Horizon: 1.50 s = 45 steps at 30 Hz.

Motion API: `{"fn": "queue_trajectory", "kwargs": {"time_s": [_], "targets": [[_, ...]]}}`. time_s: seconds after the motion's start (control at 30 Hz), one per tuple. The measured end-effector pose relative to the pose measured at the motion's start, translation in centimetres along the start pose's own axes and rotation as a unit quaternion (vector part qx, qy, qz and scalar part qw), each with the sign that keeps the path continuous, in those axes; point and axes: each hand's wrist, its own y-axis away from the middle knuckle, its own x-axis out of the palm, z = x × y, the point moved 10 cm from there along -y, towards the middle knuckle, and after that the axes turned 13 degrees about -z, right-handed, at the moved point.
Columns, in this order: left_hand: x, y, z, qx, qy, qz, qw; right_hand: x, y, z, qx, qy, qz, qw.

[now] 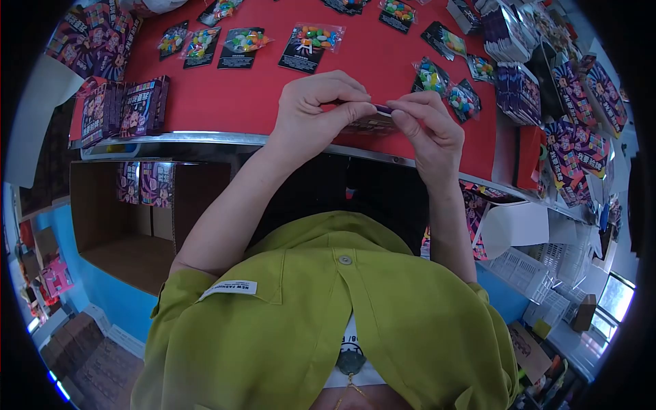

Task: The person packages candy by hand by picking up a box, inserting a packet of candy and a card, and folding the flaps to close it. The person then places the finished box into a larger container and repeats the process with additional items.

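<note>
Both hands meet at the front edge of the red table. Between them is a small purple printed box [374,124], seen nearly edge-on, with its top edge toward me. My left hand [316,109] is closed, thumb and fingers pinching the box's left end. On the other end, the bent fingers and thumb of my right hand [432,128] press together at the box's top edge. Whether its flap is tucked in cannot be made out. Just beyond my hands lie a bag of colored pieces on a black card [311,46] and another colorful bag [430,75].
Printed purple boxes [143,108] stand at the table's left edge. Stacks of cards [517,92] and loose flat boxes [574,154] crowd the right side. More bagged cards [244,48] lie across the red tabletop [225,96]. An open cardboard carton [123,232] sits below, at left.
</note>
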Motion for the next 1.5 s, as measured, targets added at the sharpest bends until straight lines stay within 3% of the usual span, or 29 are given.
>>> {"fn": "queue_trajectory", "kwargs": {"time_s": [0.1,0.17,0.2,0.23,0.27,0.33,0.4,0.47,0.5,0.53,0.57,0.6,0.63,0.67,0.7,0.77,0.8,0.83,0.9,0.93,1.0,1.03,1.1,1.2,1.33,1.4,1.5], "targets": [[-0.2,0.0,-0.4,0.049,-0.013,0.008,0.999,-0.2,0.0,0.2,-0.017,0.007,-0.014,1.000],[0.4,1.5,-3.7,0.276,-0.160,0.032,0.947,-0.4,0.0,0.5,-0.025,0.012,-0.023,0.999],[0.1,1.5,-3.5,0.274,-0.162,0.031,0.948,-0.3,-0.1,1.8,-0.092,0.080,-0.002,0.993],[0.6,2.2,-3.9,0.330,-0.214,0.052,0.918,0.1,0.1,2.8,-0.159,0.148,0.018,0.976],[1.3,3.0,-4.3,0.384,-0.263,0.071,0.882,0.2,0.5,2.6,-0.159,0.148,0.020,0.976],[1.3,3.2,-4.2,0.387,-0.264,0.075,0.880,0.3,1.4,2.9,-0.213,0.161,0.005,0.964],[1.3,3.7,-4.4,0.391,-0.263,0.083,0.878,0.2,1.1,2.8,-0.201,0.131,0.005,0.971],[-1.4,2.5,-4.2,0.283,-0.300,-0.026,0.910,0.2,0.2,3.0,-0.199,0.097,0.006,0.975],[-1.5,3.2,-4.7,0.287,-0.308,-0.031,0.907,-0.4,-0.3,3.5,-0.205,0.100,-0.033,0.973],[-4.4,3.0,-1.3,0.037,-0.179,-0.115,0.977,-0.8,-0.7,4.0,-0.206,0.103,-0.069,0.971],[-5.9,4.9,3.1,-0.218,-0.029,-0.191,0.957,-0.7,-1.1,4.8,-0.220,0.106,-0.084,0.966],[-5.1,5.7,4.5,-0.349,0.083,-0.182,0.916,0.1,-1.1,5.1,-0.222,0.101,-0.079,0.966],[-5.6,5.2,4.2,-0.346,0.082,-0.189,0.916,1.7,-0.9,6.1,-0.253,0.099,-0.046,0.961],[-3.2,5.4,4.5,-0.427,0.329,-0.149,0.829,3.0,-0.7,6.8,-0.283,0.098,-0.014,0.954],[-0.9,5.1,3.5,-0.474,0.552,-0.095,0.679,3.5,-1.0,6.9,-0.287,0.095,-0.011,0.953],[-2.3,4.3,4.3,-0.447,0.570,-0.105,0.682,6.3,-2.1,5.0,-0.200,0.080,0.111,0.970],[-3.7,4.2,4.9,-0.440,0.513,-0.157,0.720,7.7,-2.3,3.8,-0.151,0.073,0.172,0.971],[-5.0,4.2,5.5,-0.434,0.451,-0.206,0.752,7.8,-4.2,1.2,-0.029,-0.030,0.115,0.992],[-5.7,4.3,5.9,-0.422,0.454,-0.217,0.754,8.3,-7.8,-3.5,0.053,0.150,0.040,0.986],[-6.2,4.1,5.6,-0.400,0.445,-0.218,0.771,9.0,-8.7,-4.9,0.051,0.151,0.042,0.986],[-7.0,3.6,5.4,-0.373,0.435,-0.222,0.789,11.3,-9.3,-5.7,-0.138,0.379,0.062,0.913],[-7.3,3.7,5.7,-0.366,0.436,-0.228,0.790,11.5,-9.9,-6.3,-0.142,0.377,0.065,0.913],[-7.9,4.1,6.4,-0.360,0.439,-0.241,0.787,12.0,-10.1,-8.6,-0.043,0.264,0.131,0.955],[-7.3,4.0,6.8,-0.369,0.456,-0.229,0.777,12.0,-9.9,-9.8,0.018,0.243,0.133,0.961],[-7.1,3.5,6.8,-0.374,0.464,-0.250,0.763,12.2,-10.5,-7.9,-0.065,0.263,0.097,0.958],[-7.0,3.7,6.9,-0.379,0.468,-0.256,0.756,13.1,-10.2,-7.0,-0.126,0.376,0.110,0.912],[-7.0,3.4,6.6,-0.366,0.472,-0.245,0.764,13.1,-10.3,-7.8,-0.058,0.362,0.130,0.921]]}}
